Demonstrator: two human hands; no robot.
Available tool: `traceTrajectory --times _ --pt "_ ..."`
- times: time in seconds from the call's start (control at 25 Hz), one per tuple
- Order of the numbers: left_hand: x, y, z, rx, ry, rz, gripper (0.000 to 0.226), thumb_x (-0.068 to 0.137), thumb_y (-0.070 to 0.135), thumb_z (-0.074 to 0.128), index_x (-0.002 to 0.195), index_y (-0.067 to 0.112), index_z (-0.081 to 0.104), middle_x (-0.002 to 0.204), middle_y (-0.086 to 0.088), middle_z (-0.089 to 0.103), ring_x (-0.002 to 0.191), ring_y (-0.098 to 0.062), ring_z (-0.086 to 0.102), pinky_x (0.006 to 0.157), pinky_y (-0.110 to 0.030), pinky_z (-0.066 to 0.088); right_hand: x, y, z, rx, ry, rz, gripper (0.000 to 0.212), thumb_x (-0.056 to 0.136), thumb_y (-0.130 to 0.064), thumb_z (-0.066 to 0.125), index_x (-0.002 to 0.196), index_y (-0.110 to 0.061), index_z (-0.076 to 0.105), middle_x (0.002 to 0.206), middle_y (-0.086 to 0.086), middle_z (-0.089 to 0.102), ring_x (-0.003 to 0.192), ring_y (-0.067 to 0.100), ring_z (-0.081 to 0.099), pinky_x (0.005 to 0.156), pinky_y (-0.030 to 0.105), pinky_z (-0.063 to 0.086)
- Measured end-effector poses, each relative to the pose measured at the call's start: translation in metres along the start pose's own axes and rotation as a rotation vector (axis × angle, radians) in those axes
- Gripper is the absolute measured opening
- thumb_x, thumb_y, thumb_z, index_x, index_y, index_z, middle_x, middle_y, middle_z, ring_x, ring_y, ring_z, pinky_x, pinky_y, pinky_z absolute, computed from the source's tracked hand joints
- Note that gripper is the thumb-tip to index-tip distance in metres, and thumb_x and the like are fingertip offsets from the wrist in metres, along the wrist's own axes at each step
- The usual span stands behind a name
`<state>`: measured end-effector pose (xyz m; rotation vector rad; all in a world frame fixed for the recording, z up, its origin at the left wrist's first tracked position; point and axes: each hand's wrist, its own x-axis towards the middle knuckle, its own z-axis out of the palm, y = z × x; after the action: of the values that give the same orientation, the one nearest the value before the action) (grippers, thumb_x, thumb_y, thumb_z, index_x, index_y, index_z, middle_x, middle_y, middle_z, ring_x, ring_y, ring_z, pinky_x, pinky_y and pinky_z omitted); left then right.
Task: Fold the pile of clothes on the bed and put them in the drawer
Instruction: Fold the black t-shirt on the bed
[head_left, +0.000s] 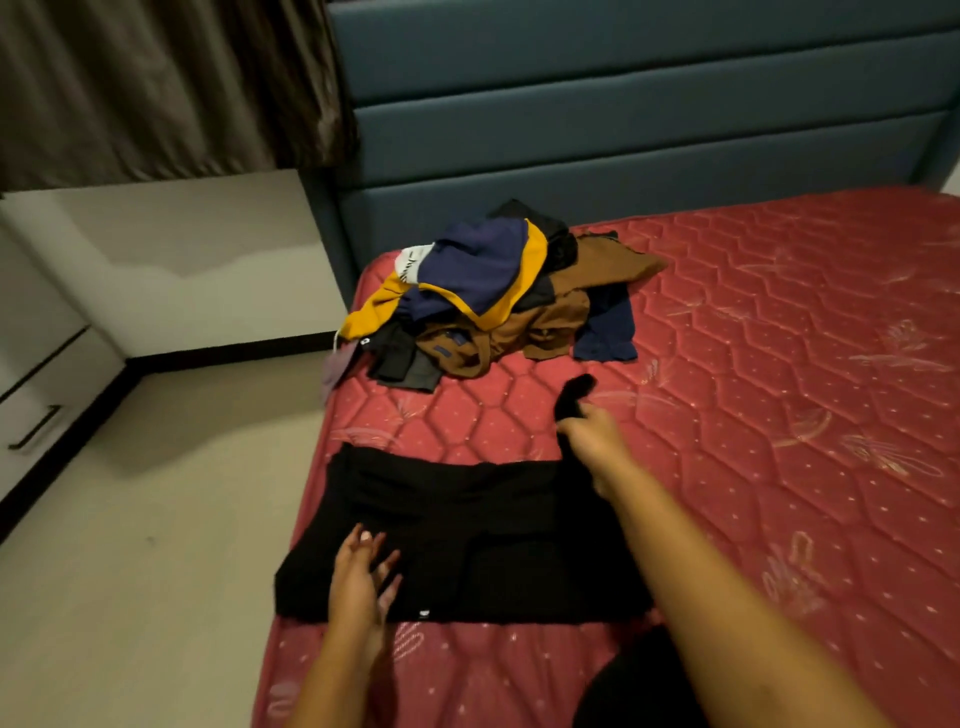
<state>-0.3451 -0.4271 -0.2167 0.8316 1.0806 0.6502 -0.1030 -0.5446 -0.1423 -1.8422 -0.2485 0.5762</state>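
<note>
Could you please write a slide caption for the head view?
Right hand lifts a black garment's sleeve while open left hand rests on it; unfolded clothes pile waits.

Red quilted mattress (779, 364) with a pale stitched honeycomb pattern and faint floral motifs. Plain black garment (467, 535) under the left hand's fingers (363, 545); its black sleeve (571, 395) is pinched between the right hand's fingers (587, 415). Beyond the fingertips, the pile of clothes (493, 291): navy, mustard yellow, brown, dark grey. Headboard (623, 104) teal-blue.
</note>
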Motion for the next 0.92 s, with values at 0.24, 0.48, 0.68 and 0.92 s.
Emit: traceTrajectory --times 0.24,0.48,0.68,0.92 --pt "0.041 0.042 -0.035 -0.083 -0.178 -0.21 0.057 0.098 0.056 0.028 0.137 0.019 0.047 0.133 -0.009 0.055 0.117 -0.032 0.053 0.09 -0.037 0.042 -0.057 -0.015 0.176 -0.203 -0.348 -0.133 0.045 0.096 -0.017 0.048 0.141 -0.021 0.047 0.132 0.013 0.058 0.115 0.027 0.058 0.092 0.028 0.044" --pt "0.087 0.062 -0.049 0.319 -0.206 0.027 0.046 0.092 0.0 0.054 0.128 0.027 0.047 0.117 -0.013 0.063 0.099 -0.024 0.065 0.069 -0.025 0.054 -0.053 0.028 0.201 -0.585 -0.525 -0.289 0.047 0.098 -0.037 0.046 0.144 -0.029 0.04 0.134 0.005 0.056 0.117 0.021 0.056 0.102 0.036 0.044" --pt "0.107 0.066 -0.057 0.695 -0.166 0.424 0.053 0.082 -0.019 0.043 0.097 0.024 0.07 0.116 -0.002 0.064 0.113 -0.017 0.058 0.1 -0.023 0.042 -0.038 0.066 0.179 -1.143 -0.392 -0.543 0.068 0.086 -0.062 0.004 0.151 -0.042 0.008 0.16 -0.01 0.013 0.148 0.018 0.011 0.118 0.04 0.004" --pt "0.093 0.051 -0.057 1.275 0.056 0.732 0.053 0.087 0.007 0.058 0.137 0.025 0.051 0.154 -0.003 0.03 0.142 -0.025 0.026 0.112 -0.043 0.026 -0.034 0.101 0.198 -1.271 -0.389 -0.441 0.063 0.093 -0.068 0.003 0.143 -0.044 0.033 0.146 -0.009 0.046 0.134 0.022 0.045 0.111 0.049 0.01"
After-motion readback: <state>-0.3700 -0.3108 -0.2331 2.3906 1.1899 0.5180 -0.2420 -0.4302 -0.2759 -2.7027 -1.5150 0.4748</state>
